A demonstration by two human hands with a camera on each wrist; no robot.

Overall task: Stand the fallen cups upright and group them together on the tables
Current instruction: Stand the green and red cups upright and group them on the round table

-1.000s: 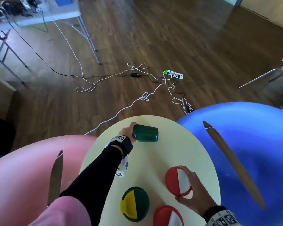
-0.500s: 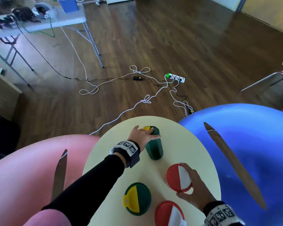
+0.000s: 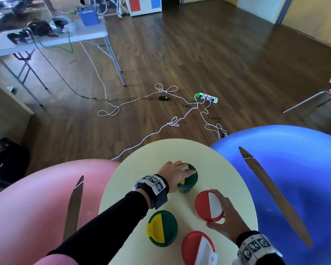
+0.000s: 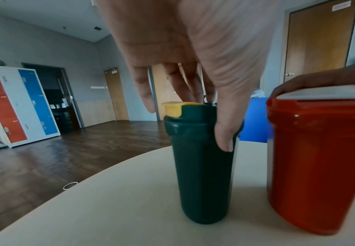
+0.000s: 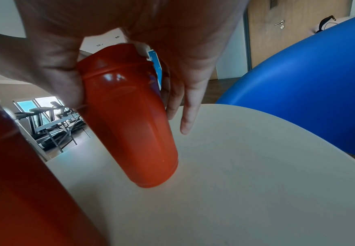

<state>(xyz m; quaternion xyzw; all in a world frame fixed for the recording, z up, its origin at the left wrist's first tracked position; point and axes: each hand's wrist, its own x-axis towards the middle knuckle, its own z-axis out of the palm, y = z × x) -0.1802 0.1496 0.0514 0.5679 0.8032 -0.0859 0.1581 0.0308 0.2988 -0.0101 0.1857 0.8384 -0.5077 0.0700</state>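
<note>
Green plastic cup with the yellow flip lid stands upright on the round cream table, long axis vertical, directly under the left hand, whose thumb and fingers pinch its lid. Just beside it, toward the person, the right hand wraps the red cup with the white lid, upright too. Left hand looks nearest for closing the gap.

My left hand covers most of the far green cup's lid; the nearest red cup runs off the bottom edge.
</note>
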